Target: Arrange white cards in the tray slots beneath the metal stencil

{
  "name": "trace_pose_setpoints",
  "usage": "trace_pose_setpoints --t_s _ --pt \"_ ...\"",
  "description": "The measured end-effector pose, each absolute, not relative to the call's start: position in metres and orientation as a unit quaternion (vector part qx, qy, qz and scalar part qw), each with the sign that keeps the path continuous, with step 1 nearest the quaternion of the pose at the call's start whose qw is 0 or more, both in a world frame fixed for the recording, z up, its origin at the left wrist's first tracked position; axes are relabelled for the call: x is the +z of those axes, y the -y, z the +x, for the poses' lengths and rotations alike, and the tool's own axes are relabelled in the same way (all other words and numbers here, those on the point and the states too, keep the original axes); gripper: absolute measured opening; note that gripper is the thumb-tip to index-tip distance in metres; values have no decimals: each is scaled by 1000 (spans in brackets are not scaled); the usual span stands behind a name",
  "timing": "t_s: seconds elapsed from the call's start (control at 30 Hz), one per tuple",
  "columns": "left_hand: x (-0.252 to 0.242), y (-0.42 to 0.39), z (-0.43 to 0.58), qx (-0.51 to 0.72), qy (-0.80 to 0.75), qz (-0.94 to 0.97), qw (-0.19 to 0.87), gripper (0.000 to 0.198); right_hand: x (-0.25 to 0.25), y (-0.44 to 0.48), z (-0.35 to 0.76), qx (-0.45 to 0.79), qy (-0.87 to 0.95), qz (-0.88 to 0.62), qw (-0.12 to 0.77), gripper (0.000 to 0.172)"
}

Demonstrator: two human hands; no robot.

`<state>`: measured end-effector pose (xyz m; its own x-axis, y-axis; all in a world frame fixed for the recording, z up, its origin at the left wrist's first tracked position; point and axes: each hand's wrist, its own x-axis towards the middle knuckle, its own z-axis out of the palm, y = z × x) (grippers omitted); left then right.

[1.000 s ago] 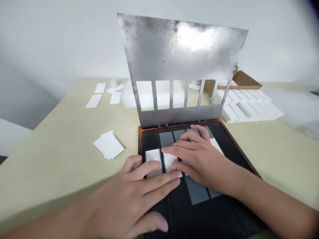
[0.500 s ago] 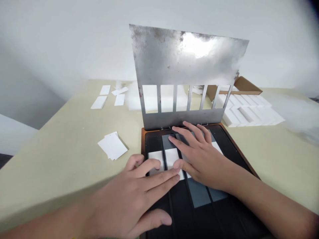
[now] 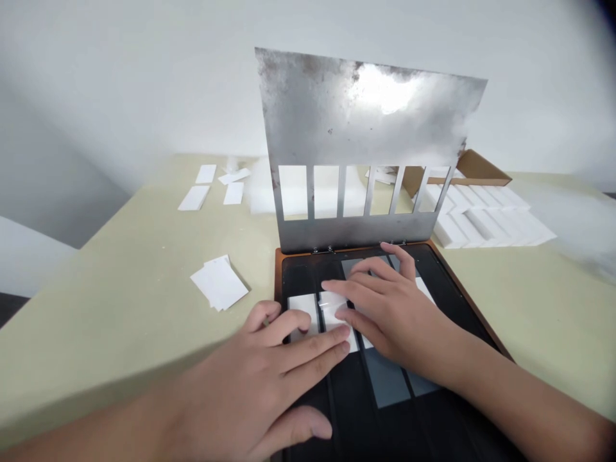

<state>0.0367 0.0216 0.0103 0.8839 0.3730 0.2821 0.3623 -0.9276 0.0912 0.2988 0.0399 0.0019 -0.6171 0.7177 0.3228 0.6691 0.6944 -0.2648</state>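
Observation:
White cards lie in a row on a black board (image 3: 353, 417) with an orange-brown rim. Hinged at its back edge, a metal plate (image 3: 332, 135) with rectangular cut-outs stands upright. My left hand (image 3: 274, 372) has its fingers apart, two fingertips resting on the second white card (image 3: 329, 316); its bent fingers touch the leftmost card (image 3: 299, 309). My right hand (image 3: 389, 305) is over the board, its index finger and thumb at the upper part of the second card, where a clear, shiny strip shows. Grey-blue film strips (image 3: 389, 378) lie beneath the right-hand cards.
Loose white cards (image 3: 220, 283) lie left of the board, with smaller stacks (image 3: 194, 197) farther back. Behind the board at right are rows of white stacks (image 3: 491, 221) and an open brown box (image 3: 484, 170). A white wall stands behind.
My right hand's index finger and thumb have come closer together at the second card. The grey film above that card is gone from its place. My left hand stays put.

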Motion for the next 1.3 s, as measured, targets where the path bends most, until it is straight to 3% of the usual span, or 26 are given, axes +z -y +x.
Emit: trace_pose_setpoints --t_s 0.13,1.3 --pt "7 -21 36 151 -191 970 30 53 3 -38 299 61 901 -369 219 15" --pt "-4 -27 27 112 -228 966 54 54 1 -36 301 17 915 -329 234 13"
